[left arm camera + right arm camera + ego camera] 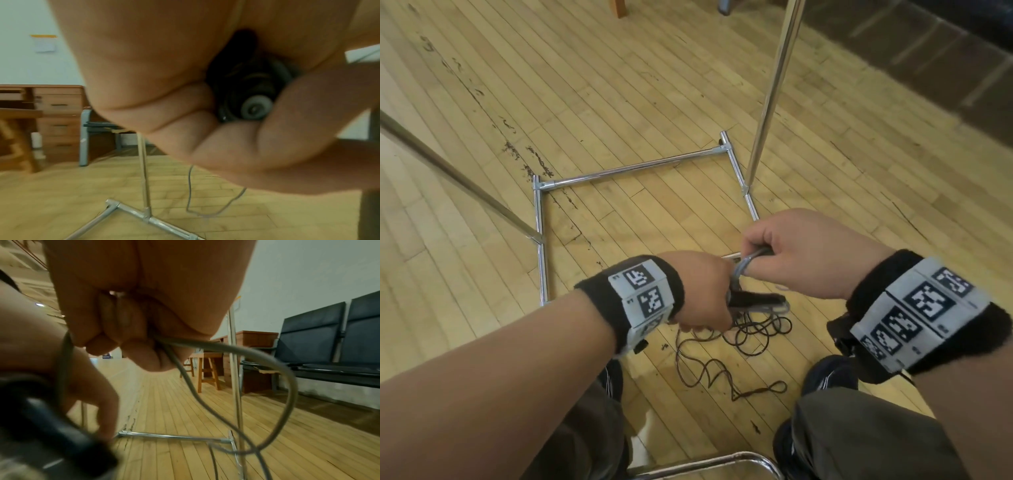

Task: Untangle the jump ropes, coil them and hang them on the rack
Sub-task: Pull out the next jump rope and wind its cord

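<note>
L hand point(702, 291) is gripping the black jump-rope handles point(756, 300), fingers curled tight round them; handles are lying roughly level and sticking out past the fingers toward the R side. In the L wrist view the fingers point(185, 113) are wrapping a dark handle end w/ a grey end cap point(256, 108) showing between them.

R hand point(801, 253) is sitting just above and beside the L hand, fingers pinched together on the grey rope point(748, 262). In the R wrist view the fingertips point(127, 321) are pressing into the palm, and the grey rope point(292, 386) is leaving below them as a wide loop hanging toward the floor.

Dark brown rope point(753, 337) is lying in a loose tangle on the wood floor point(619, 85), directly below both sets of fingers, w/ one strand trailing nearer the person to a small end loop. Whether it is running up into the L fingers: cannot tell.

Chrome rack point(633, 168) is standing beyond the fingers: base frame on the floor, one upright point(774, 92) rising just past the R fingers, a second upright point(458, 178) slanting off to the L. Neither hand is touching it.

Person's shoes and trouser legs are showing under the wrists. Black bench seats point(329, 337) and a wooden stool point(207, 368) are standing well beyond the R fingers.
</note>
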`<state>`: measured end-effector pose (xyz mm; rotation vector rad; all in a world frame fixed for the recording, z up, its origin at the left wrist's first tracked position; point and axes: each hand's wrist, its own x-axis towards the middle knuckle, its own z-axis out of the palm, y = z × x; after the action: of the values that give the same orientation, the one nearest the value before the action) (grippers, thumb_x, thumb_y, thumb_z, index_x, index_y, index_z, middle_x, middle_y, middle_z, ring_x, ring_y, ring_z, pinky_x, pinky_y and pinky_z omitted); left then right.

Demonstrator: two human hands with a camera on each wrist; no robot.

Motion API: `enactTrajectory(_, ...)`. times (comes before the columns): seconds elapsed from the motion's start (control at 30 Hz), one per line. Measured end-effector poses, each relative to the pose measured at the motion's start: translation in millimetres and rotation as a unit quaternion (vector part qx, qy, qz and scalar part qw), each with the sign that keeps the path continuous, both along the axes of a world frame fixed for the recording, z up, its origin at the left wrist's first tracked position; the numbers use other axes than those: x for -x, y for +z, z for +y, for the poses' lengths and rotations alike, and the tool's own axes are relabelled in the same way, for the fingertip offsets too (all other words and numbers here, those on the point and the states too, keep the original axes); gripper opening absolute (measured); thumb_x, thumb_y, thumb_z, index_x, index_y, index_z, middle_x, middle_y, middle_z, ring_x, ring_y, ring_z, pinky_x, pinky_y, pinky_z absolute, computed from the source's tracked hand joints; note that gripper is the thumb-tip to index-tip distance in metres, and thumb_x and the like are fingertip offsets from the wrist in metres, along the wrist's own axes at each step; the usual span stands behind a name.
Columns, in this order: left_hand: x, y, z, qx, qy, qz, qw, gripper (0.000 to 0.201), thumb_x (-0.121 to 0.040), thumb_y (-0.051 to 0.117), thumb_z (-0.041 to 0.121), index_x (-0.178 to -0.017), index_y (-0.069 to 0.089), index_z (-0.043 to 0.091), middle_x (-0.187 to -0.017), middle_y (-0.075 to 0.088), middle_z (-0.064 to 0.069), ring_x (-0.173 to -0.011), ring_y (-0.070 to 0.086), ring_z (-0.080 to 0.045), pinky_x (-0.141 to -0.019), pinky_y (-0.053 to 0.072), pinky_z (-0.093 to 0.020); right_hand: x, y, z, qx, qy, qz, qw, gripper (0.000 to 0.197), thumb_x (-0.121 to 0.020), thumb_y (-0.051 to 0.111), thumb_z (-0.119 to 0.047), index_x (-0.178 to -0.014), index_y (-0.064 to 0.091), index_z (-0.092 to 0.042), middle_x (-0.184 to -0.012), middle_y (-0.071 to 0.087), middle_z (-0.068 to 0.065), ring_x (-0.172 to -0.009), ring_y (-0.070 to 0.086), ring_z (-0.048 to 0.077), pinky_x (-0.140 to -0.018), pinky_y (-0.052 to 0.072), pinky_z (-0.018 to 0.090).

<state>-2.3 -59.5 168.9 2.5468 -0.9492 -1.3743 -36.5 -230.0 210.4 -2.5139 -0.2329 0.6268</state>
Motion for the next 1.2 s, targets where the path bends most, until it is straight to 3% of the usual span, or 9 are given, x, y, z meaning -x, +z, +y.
enactTrajectory(0.13, -27, -3, 9, 0.050, 0.190, -0.019, 0.980, 0.005, -0.100, 0.063, 0.026, -0.104, 0.063, 0.024, -0.077, 0.076, -0.002, -0.054, 0.069, -0.014, -0.045, 0.053, -0.022, 4, 2, 6, -0.006, -0.001, -0.012, 1.000, 0.024, -0.098, 0.056, -0.038, -0.078, 0.063, -0.027, -0.060, 0.052, -0.008, -0.056, 0.046, 0.002, -0.049, 0.039, 0.019)
enactTrajectory(0.23, -41, -3, 15, 0.098, 0.268, -0.026, 0.958, 0.007, -0.099, 0.062, 0.023, -0.102, 0.063, 0.017, -0.080, 0.079, -0.009, -0.062, 0.074, -0.025, -0.053, 0.062, -0.035, 4, -4, 7, -0.002, -0.010, -0.011, 1.000, 0.029, -0.105, 0.046, -0.040, -0.086, 0.060, -0.024, -0.069, 0.056, 0.000, -0.060, 0.047, 0.009, -0.057, 0.039, 0.027)
enactTrajectory(0.3, -45, -2, 18, 0.149, 0.314, 0.027, 0.937, 0.014, -0.095, 0.069, 0.021, -0.102, 0.065, 0.009, -0.078, 0.079, -0.011, -0.063, 0.071, -0.027, -0.059, 0.063, -0.041, 5, -9, 4, -0.003, -0.024, -0.002, 1.000, 0.027, -0.107, 0.046, -0.037, -0.085, 0.057, -0.024, -0.074, 0.061, 0.003, -0.061, 0.047, 0.009, -0.058, 0.040, 0.029)
enactTrajectory(0.4, -46, 1, 21, 0.246, 0.362, 0.144, 0.887, 0.019, -0.089, 0.078, 0.013, -0.098, 0.063, 0.004, -0.074, 0.069, -0.011, -0.060, 0.064, -0.025, -0.047, 0.053, -0.028, 4, -15, 0, -0.025, -0.063, 0.009, 0.998, 0.027, -0.106, 0.049, -0.034, -0.082, 0.056, -0.027, -0.068, 0.062, -0.007, -0.057, 0.051, 0.002, -0.053, 0.040, 0.019)
enactTrajectory(0.57, -41, 3, 15, 0.314, 0.443, 0.215, 0.812, 0.046, -0.092, 0.073, 0.056, -0.097, 0.064, 0.012, -0.070, 0.066, -0.006, -0.055, 0.057, -0.019, -0.040, 0.043, -0.024, 0, -21, -3, -0.040, -0.091, 0.015, 0.995, 0.023, -0.105, 0.050, -0.032, -0.085, 0.062, -0.029, -0.075, 0.070, -0.020, -0.067, 0.063, 0.008, -0.061, 0.050, 0.028)
enactTrajectory(0.73, -41, 2, 12, 0.343, 0.464, 0.200, 0.792, 0.027, -0.103, 0.062, 0.036, -0.099, 0.062, 0.009, -0.068, 0.066, -0.008, -0.052, 0.057, -0.021, -0.038, 0.041, -0.025, 0, -23, -1, -0.052, -0.113, 0.028, 0.992, 0.023, -0.105, 0.052, -0.033, -0.085, 0.063, -0.028, -0.076, 0.072, -0.013, -0.075, 0.067, 0.014, -0.076, 0.059, 0.042)
enactTrajectory(0.87, -39, 4, 13, 0.340, 0.442, 0.197, 0.807, 0.025, -0.104, 0.060, 0.030, -0.105, 0.061, 0.005, -0.071, 0.069, -0.011, -0.052, 0.061, -0.024, -0.038, 0.045, -0.026, 2, -21, 0, -0.057, -0.112, 0.052, 0.991, 0.020, -0.104, 0.054, -0.033, -0.088, 0.064, -0.027, -0.080, 0.073, -0.011, -0.083, 0.070, 0.014, -0.084, 0.059, 0.046)
enactTrajectory(1.07, -38, 5, 14, 0.350, 0.417, 0.221, 0.809, 0.025, -0.104, 0.061, 0.027, -0.102, 0.059, 0.003, -0.070, 0.068, -0.011, -0.053, 0.063, -0.026, -0.039, 0.049, -0.026, 3, -18, 3, -0.156, -0.138, 0.059, 0.976, 0.008, -0.097, 0.066, -0.028, -0.094, 0.070, -0.022, -0.082, 0.076, 0.000, -0.076, 0.072, 0.014, -0.081, 0.060, 0.044)
enactTrajectory(1.2, -38, 4, 14, 0.358, 0.417, 0.235, 0.802, 0.030, -0.100, 0.062, 0.032, -0.104, 0.062, 0.002, -0.073, 0.070, -0.014, -0.055, 0.064, -0.028, -0.042, 0.052, -0.029, 2, -20, -2, -0.229, -0.156, 0.079, 0.958, 0.016, -0.100, 0.064, -0.029, -0.095, 0.074, -0.017, -0.085, 0.069, 0.023, -0.066, 0.058, 0.019, -0.071, 0.055, 0.038)
